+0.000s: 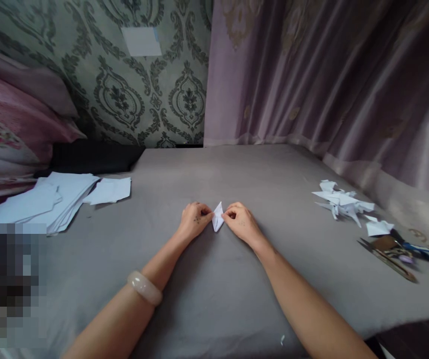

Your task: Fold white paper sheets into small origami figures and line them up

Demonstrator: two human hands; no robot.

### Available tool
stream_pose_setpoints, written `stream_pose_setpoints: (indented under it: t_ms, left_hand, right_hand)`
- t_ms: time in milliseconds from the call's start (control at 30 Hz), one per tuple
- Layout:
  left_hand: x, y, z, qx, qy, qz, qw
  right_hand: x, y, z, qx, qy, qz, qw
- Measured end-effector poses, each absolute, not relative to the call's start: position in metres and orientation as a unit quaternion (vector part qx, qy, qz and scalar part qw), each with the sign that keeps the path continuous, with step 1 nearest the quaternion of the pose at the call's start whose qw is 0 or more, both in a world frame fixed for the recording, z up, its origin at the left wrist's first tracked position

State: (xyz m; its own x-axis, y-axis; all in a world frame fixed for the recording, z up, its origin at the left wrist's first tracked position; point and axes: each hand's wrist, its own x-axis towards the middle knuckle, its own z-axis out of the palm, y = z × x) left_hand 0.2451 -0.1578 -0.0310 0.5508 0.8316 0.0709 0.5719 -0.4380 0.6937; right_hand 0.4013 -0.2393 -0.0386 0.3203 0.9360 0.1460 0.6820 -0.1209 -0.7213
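A small piece of folded white paper point(218, 217), shaped like a narrow diamond, is between my two hands over the middle of the grey cloth surface point(214, 294). My left hand point(195, 219) pinches its left edge between thumb and fingers. On the opposite side, my right hand point(241, 222) grips the right edge the same way. The other fingers of both hands are curled in. A pale bangle point(144, 287) sits on my left forearm.
Stacked white sheets point(70, 197) and smaller paper squares point(110, 190) lie at left. Several folded paper figures point(343, 201) are heaped at right, near scissors point(426, 253) and a pointed tool point(388, 260). A curtain point(274, 75) borders the back right.
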Motion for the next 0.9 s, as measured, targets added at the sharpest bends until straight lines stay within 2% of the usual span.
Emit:
stream_pose_setpoints:
  t_ms: [333, 467, 700, 800, 900]
  left_hand:
    - [0.247, -0.155, -0.037, 0.822, 0.437, 0.199, 0.308]
    - [0.245, -0.166, -0.038, 0.847, 0.426, 0.206, 0.244]
    - [0.237, -0.185, -0.029, 0.930, 0.325, 0.156, 0.062]
    - [0.228, -0.188, -0.024, 0.944, 0.307, 0.116, 0.036]
    - [0.218, -0.185, -0.020, 0.944, 0.310, 0.098, 0.054]
  right_hand:
    - [0.400, -0.240, -0.040, -0.730, -0.553, 0.170, 0.364]
    - [0.400, -0.240, -0.041, -0.732, -0.553, 0.161, 0.364]
    - [0.398, -0.246, -0.038, -0.719, -0.593, 0.128, 0.338]
    - [0.396, -0.251, -0.035, -0.696, -0.642, 0.108, 0.302]
    - [0.395, -0.256, -0.030, -0.684, -0.681, 0.090, 0.245]
